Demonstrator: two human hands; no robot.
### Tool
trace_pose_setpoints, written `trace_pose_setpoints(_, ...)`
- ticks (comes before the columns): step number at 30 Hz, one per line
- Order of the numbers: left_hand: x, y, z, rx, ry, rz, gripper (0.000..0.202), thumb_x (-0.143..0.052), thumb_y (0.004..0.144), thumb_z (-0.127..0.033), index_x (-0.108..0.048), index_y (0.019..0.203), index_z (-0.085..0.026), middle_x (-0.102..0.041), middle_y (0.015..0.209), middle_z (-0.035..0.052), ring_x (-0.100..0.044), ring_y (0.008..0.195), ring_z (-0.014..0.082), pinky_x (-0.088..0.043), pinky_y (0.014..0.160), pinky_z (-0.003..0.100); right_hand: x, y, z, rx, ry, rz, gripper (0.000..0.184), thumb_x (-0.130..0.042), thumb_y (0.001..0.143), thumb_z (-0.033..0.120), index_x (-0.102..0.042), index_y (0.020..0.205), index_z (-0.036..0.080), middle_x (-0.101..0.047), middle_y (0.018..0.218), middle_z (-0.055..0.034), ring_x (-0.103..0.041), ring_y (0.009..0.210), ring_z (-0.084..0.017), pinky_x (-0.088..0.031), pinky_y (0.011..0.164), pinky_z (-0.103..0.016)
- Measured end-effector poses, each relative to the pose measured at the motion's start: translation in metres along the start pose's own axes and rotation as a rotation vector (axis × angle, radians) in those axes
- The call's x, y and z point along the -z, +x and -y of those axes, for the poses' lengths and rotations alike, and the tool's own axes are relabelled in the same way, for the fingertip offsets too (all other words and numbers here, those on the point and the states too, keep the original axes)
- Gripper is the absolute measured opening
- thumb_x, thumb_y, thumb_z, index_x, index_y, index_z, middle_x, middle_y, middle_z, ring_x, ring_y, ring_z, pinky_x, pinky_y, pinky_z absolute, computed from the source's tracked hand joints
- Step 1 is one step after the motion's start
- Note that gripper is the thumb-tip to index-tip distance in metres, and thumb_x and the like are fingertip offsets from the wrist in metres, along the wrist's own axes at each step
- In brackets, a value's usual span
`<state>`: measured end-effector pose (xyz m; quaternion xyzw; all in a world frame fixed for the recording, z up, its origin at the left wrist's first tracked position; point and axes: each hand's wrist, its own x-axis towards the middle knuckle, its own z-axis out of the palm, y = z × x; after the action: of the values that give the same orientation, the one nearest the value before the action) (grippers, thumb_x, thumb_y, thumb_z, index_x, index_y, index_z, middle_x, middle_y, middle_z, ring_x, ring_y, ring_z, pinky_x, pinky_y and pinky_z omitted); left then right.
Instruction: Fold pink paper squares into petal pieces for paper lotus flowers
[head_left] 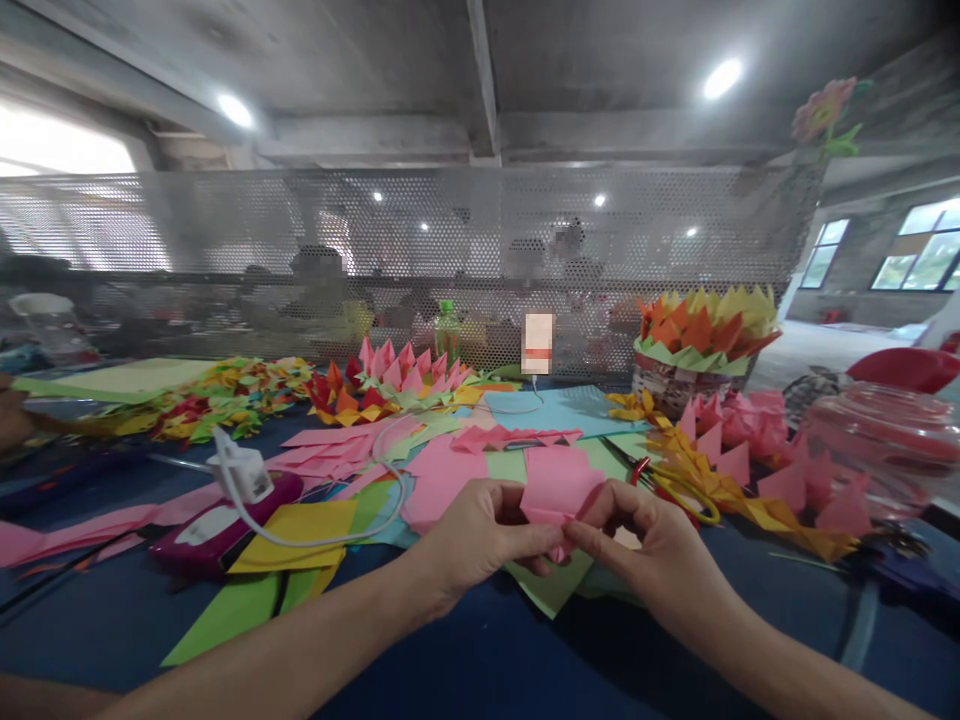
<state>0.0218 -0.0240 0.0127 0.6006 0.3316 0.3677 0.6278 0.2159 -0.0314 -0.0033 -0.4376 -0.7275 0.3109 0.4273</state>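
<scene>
Both hands meet over the front of the table around a sheet of pink paper (559, 480). My left hand (484, 535) pinches its left side and lower edge, thumb on top. On the right side, my right hand (637, 530) grips the same paper between thumb and fingers. The lower edge looks folded or gathered between the thumbs; the exact fold is partly hidden by the fingers. Larger pink paper (442, 475) lies flat just behind my left hand. Green paper (555, 590) shows under the hands. Scissors with yellow handles (686, 495) lie beyond my right hand.
A purple power strip (225, 530) with a white charger (244, 465) stands left, its cable trailing across yellow paper (300, 530). Folded pink paper points (412, 368) and a paper-petalled basket (694, 350) stand behind. A clear jar (877, 450) is right. A perforated screen (262, 230) closes the back.
</scene>
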Motion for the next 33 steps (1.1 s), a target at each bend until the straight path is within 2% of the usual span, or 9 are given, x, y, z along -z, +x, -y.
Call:
trace_pose_setpoints(11, -0.001, 0.001, 0.003, -0.013, 0.006, -0.013, 0.024, -0.079, 0.07, -0.022, -0.071, 0.086, -0.008, -0.069, 0.072, 0.007, -0.064, 0.068, 0.0149, -0.051, 0.062, 0.023, -0.002, -0.003, 0.004, -0.001, -0.005, -0.014, 0.024, -0.065, 0.085, 0.036, -0.057, 0.068, 0.02, -0.063, 0.068, -0.0007, -0.055, 0.065, -0.016, -0.041, 0.062, -0.028)
trace_pose_setpoints(14, -0.002, 0.001, 0.002, -0.009, -0.007, -0.021, 0.022, -0.077, 0.069, -0.019, -0.07, 0.086, -0.007, -0.068, 0.07, 0.0059, -0.062, 0.063, 0.0125, -0.05, 0.061, 0.022, -0.004, -0.003, 0.006, -0.032, 0.082, -0.031, 0.022, -0.068, 0.082, 0.038, -0.054, 0.088, 0.022, -0.064, 0.072, 0.0005, -0.058, 0.067, -0.017, -0.044, 0.062, -0.027)
trace_pose_setpoints(18, -0.001, 0.002, 0.002, -0.015, -0.016, -0.004, 0.021, -0.074, 0.07, -0.016, -0.07, 0.089, -0.008, -0.067, 0.07, 0.0045, -0.061, 0.063, 0.0119, -0.05, 0.063, 0.023, -0.007, -0.003, 0.008, -0.115, 0.258, -0.059, 0.064, -0.074, 0.077, 0.041, -0.035, 0.124, 0.024, -0.067, 0.074, 0.002, -0.064, 0.067, -0.019, -0.047, 0.057, -0.026)
trace_pose_setpoints(21, 0.0, 0.002, 0.004, -0.001, 0.007, 0.0, 0.021, -0.072, 0.068, -0.015, -0.071, 0.088, -0.008, -0.067, 0.068, 0.0043, -0.06, 0.061, 0.0119, -0.049, 0.063, 0.023, -0.008, -0.002, 0.006, -0.143, 0.305, -0.023, 0.077, -0.078, 0.073, 0.041, -0.031, 0.132, 0.024, -0.066, 0.073, 0.0031, -0.062, 0.062, -0.017, -0.045, 0.054, -0.024)
trace_pose_setpoints(24, -0.001, 0.002, 0.006, 0.004, 0.01, 0.019, 0.023, -0.072, 0.065, -0.014, -0.07, 0.087, -0.007, -0.066, 0.067, 0.0039, -0.059, 0.061, 0.0115, -0.047, 0.062, 0.023, -0.007, -0.003, 0.004, -0.16, 0.339, 0.041, 0.073, -0.077, 0.073, 0.037, -0.034, 0.131, 0.024, -0.066, 0.073, 0.0036, -0.061, 0.06, -0.015, -0.045, 0.053, -0.022)
trace_pose_setpoints(29, -0.001, 0.002, 0.01, 0.014, 0.01, 0.057, 0.025, -0.071, 0.064, -0.014, -0.072, 0.089, -0.008, -0.065, 0.068, 0.0028, -0.058, 0.06, 0.0106, -0.046, 0.061, 0.021, -0.006, -0.004, 0.01, -0.139, 0.256, 0.041, 0.059, -0.073, 0.077, 0.028, -0.039, 0.125, 0.025, -0.068, 0.08, 0.002, -0.066, 0.069, -0.017, -0.05, 0.061, -0.024)
trace_pose_setpoints(33, -0.001, 0.003, 0.011, 0.033, 0.032, 0.075, 0.019, -0.071, 0.067, -0.017, -0.07, 0.083, -0.009, -0.066, 0.068, 0.0029, -0.059, 0.059, 0.011, -0.049, 0.061, 0.022, -0.003, -0.004, 0.011, -0.134, 0.263, 0.049, 0.056, -0.071, 0.079, 0.025, -0.039, 0.125, 0.026, -0.068, 0.082, 0.0018, -0.065, 0.069, -0.015, -0.048, 0.06, -0.023)
